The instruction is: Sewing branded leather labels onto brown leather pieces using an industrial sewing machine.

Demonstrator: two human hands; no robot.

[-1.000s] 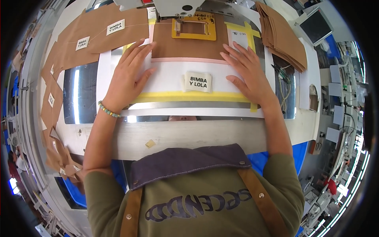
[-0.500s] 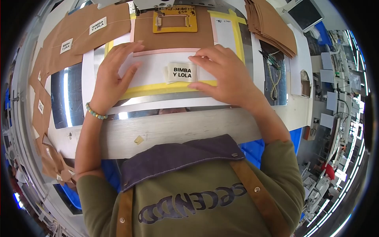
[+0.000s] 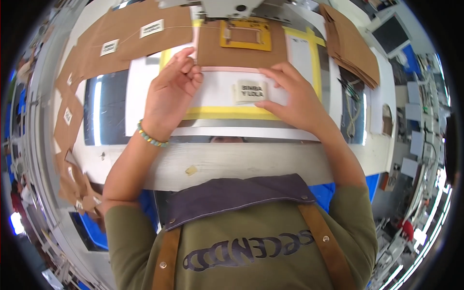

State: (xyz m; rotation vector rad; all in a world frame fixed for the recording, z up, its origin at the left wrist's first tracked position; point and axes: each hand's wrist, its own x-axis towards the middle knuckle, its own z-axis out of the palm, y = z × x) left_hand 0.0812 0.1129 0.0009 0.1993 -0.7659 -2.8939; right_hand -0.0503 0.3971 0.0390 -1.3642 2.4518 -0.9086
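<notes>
A small stack of cream fabric labels [image 3: 249, 92] lies on a white sheet [image 3: 212, 89] framed by yellow tape. My right hand [image 3: 295, 99] is open around the stack's right side, thumb and fingers apart, with nothing visibly gripped. My left hand [image 3: 173, 92], left of the labels, is turned with its palm partly up and fingers loosely bent, holding nothing I can see. Beyond them a brown panel [image 3: 241, 59] with a pink strip along its near edge lies under a yellow template [image 3: 224, 43], just below a grey machine head [image 3: 224, 7].
Brown pieces with white labels [image 3: 125, 31] spread along the left and back. A pile of brown panels [image 3: 350, 48] is at back right, beside a monitor [image 3: 389, 34]. Cords and tools [image 3: 350, 106] lie right of the sheet. Blue bins [image 3: 89, 227] sit below the table [image 3: 241, 164].
My right hand has moved inward to beside the labels. My left hand has turned over from palm down to palm partly up, its fingers now more bent.
</notes>
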